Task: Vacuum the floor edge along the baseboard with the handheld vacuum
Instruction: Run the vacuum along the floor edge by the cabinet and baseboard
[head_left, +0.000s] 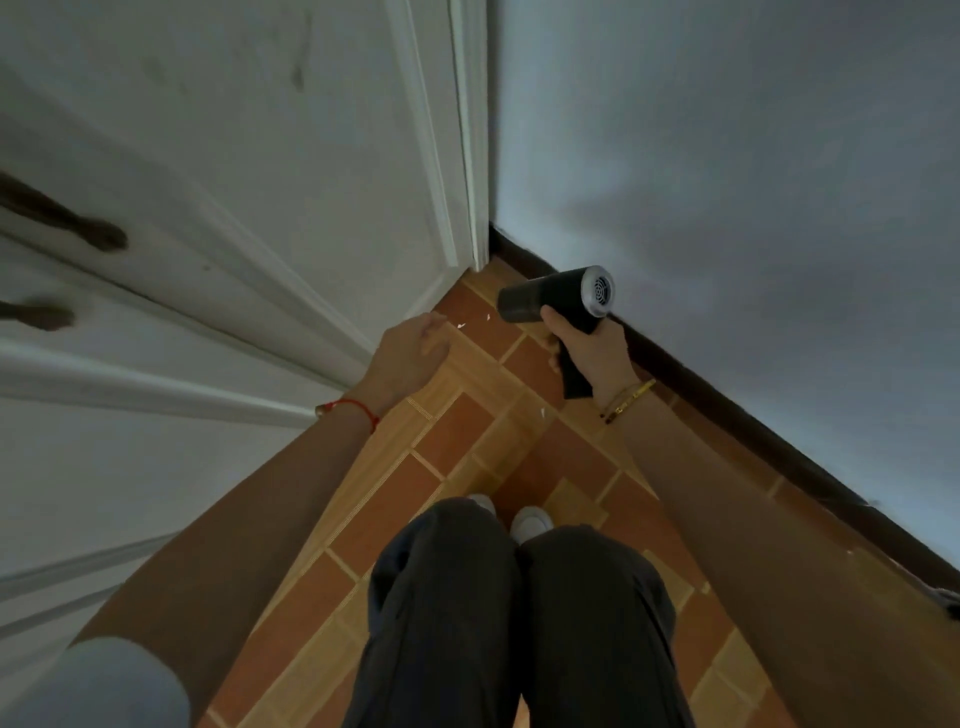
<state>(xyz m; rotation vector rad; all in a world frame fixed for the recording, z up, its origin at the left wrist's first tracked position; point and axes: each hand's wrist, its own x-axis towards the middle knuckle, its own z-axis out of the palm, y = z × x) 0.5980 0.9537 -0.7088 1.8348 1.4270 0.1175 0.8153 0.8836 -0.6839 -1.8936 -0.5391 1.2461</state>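
My right hand (592, 348) is wrapped round the black grip of the handheld vacuum (556, 296), fingers and thumb curled tight on it. The vacuum sits at about 1 o'clock from my knees (514, 551), just beside the dark baseboard (727, 384). Its silver vented end faces 3 o'clock and its dark barrel points toward 9 o'clock. I cannot tell whether the front end touches the floor (457, 441). The baseboard runs from the corner at 12 o'clock down toward 4 o'clock, under the pale wall (727, 156).

My left hand (410, 353) hangs at 11 o'clock with fingers loosely curled, holding nothing, close by the foot of the white door (311, 156). Small white scraps (461, 326) lie on the orange tiles between my two hands, and one more (543, 412) lies nearer my knees.
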